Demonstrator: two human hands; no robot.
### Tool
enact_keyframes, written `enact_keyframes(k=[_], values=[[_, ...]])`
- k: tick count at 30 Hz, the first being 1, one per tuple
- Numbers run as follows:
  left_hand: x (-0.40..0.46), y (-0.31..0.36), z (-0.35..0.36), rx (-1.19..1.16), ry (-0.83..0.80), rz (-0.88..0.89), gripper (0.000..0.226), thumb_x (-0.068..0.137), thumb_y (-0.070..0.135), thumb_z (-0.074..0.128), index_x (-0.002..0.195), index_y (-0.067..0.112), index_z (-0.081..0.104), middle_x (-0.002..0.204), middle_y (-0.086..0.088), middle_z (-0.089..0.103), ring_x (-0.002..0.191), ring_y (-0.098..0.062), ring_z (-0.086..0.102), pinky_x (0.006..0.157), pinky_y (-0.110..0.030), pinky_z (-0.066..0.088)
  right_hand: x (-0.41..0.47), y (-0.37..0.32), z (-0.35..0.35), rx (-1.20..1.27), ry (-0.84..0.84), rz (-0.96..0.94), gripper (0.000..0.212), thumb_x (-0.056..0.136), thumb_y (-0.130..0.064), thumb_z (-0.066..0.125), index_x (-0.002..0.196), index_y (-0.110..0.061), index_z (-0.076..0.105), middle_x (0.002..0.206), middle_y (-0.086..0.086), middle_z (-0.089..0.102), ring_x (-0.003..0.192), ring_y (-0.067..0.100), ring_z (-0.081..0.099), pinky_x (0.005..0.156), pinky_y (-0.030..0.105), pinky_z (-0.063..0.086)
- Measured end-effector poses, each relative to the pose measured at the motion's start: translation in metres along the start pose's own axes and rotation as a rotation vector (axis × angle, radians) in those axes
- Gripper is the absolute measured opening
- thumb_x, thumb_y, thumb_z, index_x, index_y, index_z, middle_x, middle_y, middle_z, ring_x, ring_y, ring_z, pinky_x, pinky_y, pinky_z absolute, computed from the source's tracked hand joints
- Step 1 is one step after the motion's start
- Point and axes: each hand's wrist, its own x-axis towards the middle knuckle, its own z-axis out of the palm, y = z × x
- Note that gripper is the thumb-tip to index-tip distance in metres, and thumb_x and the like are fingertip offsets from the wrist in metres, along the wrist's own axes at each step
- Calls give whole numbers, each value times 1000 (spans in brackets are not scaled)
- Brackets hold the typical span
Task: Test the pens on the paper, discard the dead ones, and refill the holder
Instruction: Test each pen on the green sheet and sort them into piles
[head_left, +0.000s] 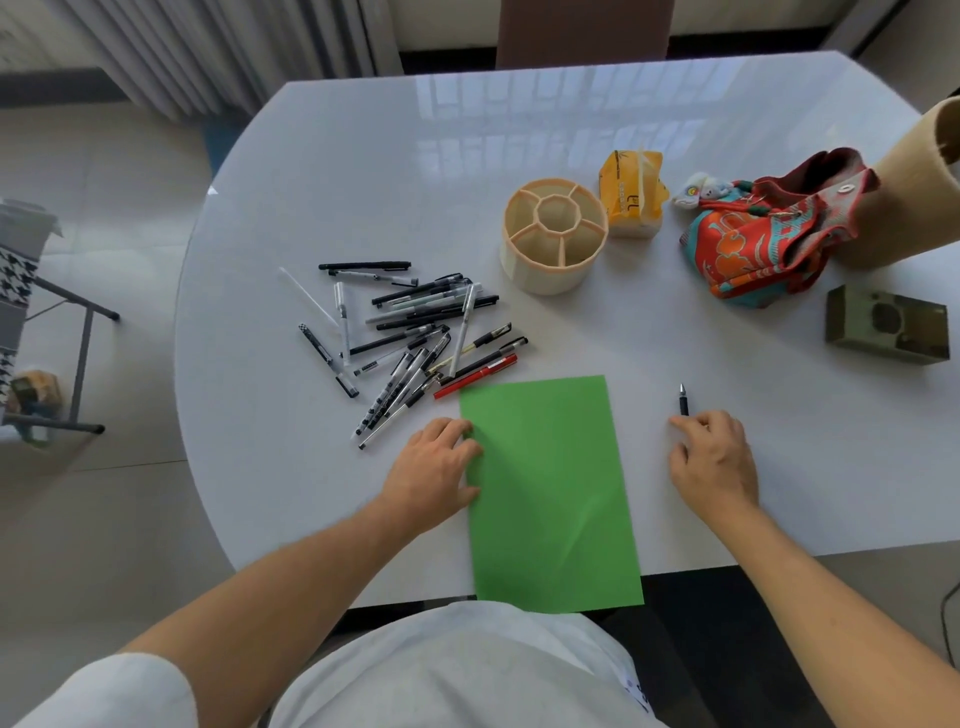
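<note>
Head view: white glossy bench (519, 156), rounded far corners. Green paper (550, 493) lying flat at near edge, bottom slightly overhanging. Left hand (434, 465) resting on paper's left edge, fingers relaxed and fairly flat, grasping nothing. Right hand (714, 457) on bench right of paper, well apart from it, fingers curled around black pen (683, 400), tip pointing away, only front end showing beyond fingers. Pile of pens (410, 332) scattered left of centre, mostly black and clear ones crossing each other; red pen (475, 376) at pile's near right, end just beside paper's top left corner. Cream round pen holder (553, 234) upright beyond pile, divided into compartments around a centre well, nothing inside. Yellow tissue pack (631, 195) just behind holder on right. Red patterned cloth bag (763, 234) further right, small plush charm (696, 189) at its far left. Tan cardboard tube (914, 182) at right edge, against bag. Olive box (885, 325) near right side. White shirt at bottom of view.
</note>
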Motion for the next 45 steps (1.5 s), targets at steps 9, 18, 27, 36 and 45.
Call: enact_keyframes(k=[9,18,27,36,45], values=[[-19,-10,3,-26,5,-10,54,80,47,70,127,23,59,144,-1,46,135,-22,37,112,-39,37,54,-178,13,284,-62,-504,26,84,0,67,107,-9,75,102,9,71,97,32,60,82,38,52],[-18,-13,3,-44,38,0,51,76,38,70,122,18,61,139,-4,50,130,-23,39,107,-39,41,79,-221,39,-115,-272,-637,29,90,-13,53,115,-14,70,107,8,62,102,30,57,89,42,47],[-20,-12,8,-170,155,-12,60,80,49,70,131,22,58,136,-3,53,130,-23,40,109,-42,39,43,-184,10,584,-160,-98,14,81,-11,72,91,-20,68,87,6,70,75,20,66,70,21,53],[4,6,-12,-575,-3,-125,34,95,49,57,121,27,60,88,10,66,79,-14,61,66,-30,46,-15,-191,26,1206,-380,236,3,94,-7,68,92,-8,66,73,7,71,62,23,69,64,37,63],[-3,-13,-10,-340,139,-186,19,93,42,59,97,27,68,87,10,61,83,-14,57,65,-35,48,2,-186,26,1212,-123,472,20,95,-18,66,77,-11,65,59,0,67,45,12,55,44,26,46]])
